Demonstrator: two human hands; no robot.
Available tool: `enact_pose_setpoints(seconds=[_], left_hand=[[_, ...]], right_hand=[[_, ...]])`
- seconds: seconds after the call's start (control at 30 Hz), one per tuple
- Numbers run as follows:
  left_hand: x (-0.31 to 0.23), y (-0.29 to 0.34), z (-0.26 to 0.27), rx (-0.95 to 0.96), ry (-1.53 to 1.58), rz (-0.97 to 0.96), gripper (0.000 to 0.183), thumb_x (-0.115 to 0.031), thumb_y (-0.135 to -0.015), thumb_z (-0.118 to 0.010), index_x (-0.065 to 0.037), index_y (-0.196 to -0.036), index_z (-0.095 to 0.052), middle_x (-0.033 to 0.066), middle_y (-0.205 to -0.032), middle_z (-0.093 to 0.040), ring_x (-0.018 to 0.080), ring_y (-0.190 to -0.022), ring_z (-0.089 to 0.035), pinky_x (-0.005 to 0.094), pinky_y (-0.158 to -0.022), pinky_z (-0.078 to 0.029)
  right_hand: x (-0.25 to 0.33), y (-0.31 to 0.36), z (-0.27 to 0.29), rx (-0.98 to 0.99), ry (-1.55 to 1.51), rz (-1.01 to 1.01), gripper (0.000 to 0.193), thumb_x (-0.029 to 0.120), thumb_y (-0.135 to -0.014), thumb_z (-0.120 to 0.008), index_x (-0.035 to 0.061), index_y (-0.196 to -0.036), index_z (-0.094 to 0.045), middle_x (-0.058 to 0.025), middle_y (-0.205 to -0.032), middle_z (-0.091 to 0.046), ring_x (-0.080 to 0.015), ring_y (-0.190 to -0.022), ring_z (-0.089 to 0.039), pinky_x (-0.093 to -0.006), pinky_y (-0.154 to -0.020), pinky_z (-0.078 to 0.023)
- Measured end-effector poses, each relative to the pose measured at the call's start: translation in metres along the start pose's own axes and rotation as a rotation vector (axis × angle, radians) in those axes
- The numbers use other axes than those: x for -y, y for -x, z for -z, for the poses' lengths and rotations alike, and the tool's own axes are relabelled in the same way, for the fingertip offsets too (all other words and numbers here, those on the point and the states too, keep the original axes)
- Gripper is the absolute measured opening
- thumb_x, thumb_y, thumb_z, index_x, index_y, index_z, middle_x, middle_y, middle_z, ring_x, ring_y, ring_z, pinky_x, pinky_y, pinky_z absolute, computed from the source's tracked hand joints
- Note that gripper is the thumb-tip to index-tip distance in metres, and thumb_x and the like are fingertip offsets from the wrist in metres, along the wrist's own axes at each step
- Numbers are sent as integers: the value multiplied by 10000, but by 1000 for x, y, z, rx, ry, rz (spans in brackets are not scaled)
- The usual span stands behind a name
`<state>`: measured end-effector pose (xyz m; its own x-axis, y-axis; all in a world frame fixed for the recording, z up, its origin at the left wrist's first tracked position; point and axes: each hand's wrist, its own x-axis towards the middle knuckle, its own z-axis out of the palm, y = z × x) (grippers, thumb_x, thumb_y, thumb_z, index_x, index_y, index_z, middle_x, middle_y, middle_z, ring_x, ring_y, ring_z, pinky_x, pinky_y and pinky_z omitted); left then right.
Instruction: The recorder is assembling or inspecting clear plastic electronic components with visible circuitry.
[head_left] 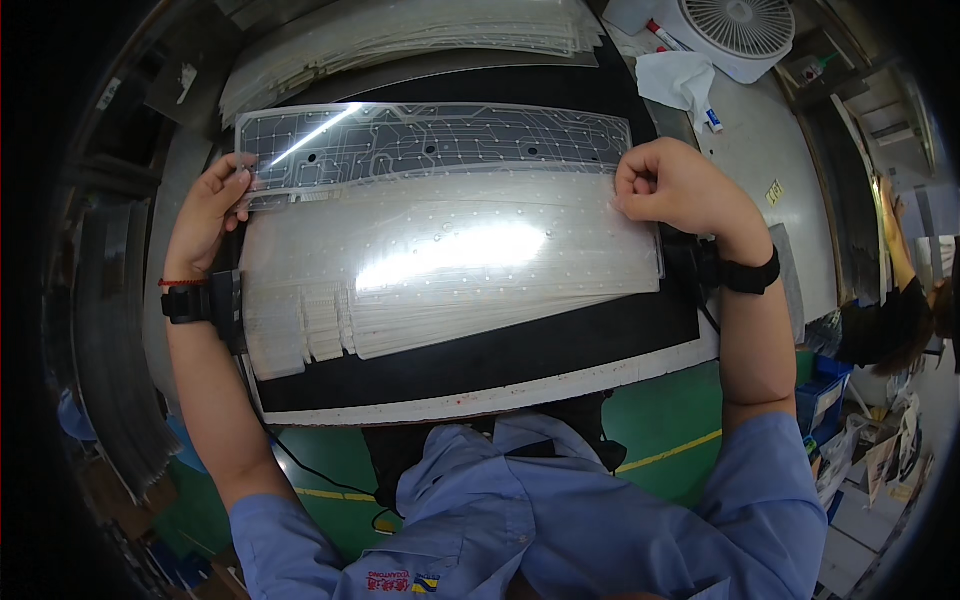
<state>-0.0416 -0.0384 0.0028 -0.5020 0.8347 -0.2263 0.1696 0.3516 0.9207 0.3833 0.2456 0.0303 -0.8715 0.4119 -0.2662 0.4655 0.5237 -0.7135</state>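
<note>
A clear flexible circuit sheet point(430, 135), printed with fine pale traces and dots, stretches left to right in front of me. My left hand point(208, 212) pinches its left edge between thumb and fingers. At the other end, my right hand point(685, 190) is closed with curled fingers at the sheet's right edge. Just below, on the near side, lies a thick stack of similar clear sheets point(580, 240), slightly fanned, with bright glare on top. The stack's layers and narrow tails show at its near left side. Black mat point(520, 345) shows beneath it.
Another pile of sheets point(420, 45) lies at the far side. At the far right are a white fan point(740, 30), a crumpled white cloth point(675, 85), a red marker point(662, 36) and a blue-and-white tube point(712, 120). A co-worker point(885, 320) is at the right. More stacked sheets point(110, 320) stand at left.
</note>
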Motion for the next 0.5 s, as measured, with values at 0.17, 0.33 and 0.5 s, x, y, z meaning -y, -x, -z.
enact_pose_setpoints(seconds=[0.17,0.33,0.5], left_hand=[[-1,1,-1,-18,-11,13,286,-156,-962,-551,-32,-1219,-529,-24,-893,-621,3,-602,-472,134,-493,-350],[0,0,0,-10,-4,12,292,-153,-961,-551,-29,-1224,-527,-22,-903,-621,4,-600,-474,134,-491,-350],[-1,1,-1,-18,-9,11,288,-149,-960,-550,-29,-1221,-529,-25,-895,-618,5,-599,-475,134,-493,-352]], right_hand=[[-2,-1,0,-6,-5,8,97,83,-690,-676,10,-683,-613,23,-572,-504,-75,-538,-437,-242,-507,-374],[3,1,1,11,24,-17,121,98,-704,-691,8,-683,-613,21,-570,-502,-77,-535,-441,-245,-506,-375],[-7,1,4,-27,25,31,200,157,-722,-730,8,-675,-605,17,-561,-495,-79,-527,-431,-253,-495,-361]])
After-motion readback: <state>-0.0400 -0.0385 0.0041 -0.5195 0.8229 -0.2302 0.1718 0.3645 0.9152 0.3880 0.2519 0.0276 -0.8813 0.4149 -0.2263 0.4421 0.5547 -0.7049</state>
